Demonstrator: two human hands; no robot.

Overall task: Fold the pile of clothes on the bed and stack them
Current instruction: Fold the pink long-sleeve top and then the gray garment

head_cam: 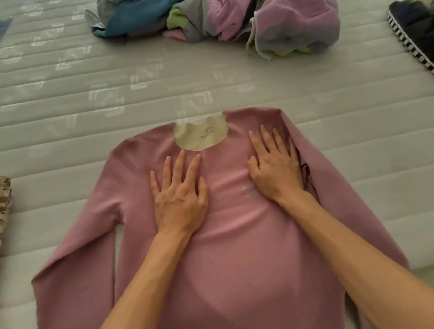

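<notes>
The pink shirt [241,239] lies spread on the bed [80,109] at lower centre, with the left hand [179,194] and right hand [274,166] pressing it, fingers straight and spread (holding nothing). Uneven smoothing could bunch the right sleeve, skewing the fold; the unfolded pile [227,18] waits at top centre.

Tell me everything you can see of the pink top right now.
The pink top is a long-sleeved, soft-looking knit lying flat on the mattress, neck away from the camera. The pale inside of its collar shows a printed label, and a small pale motif sits on the chest. Both sleeves run down beside the body. The left hand and right hand press flat on the chest.
</notes>
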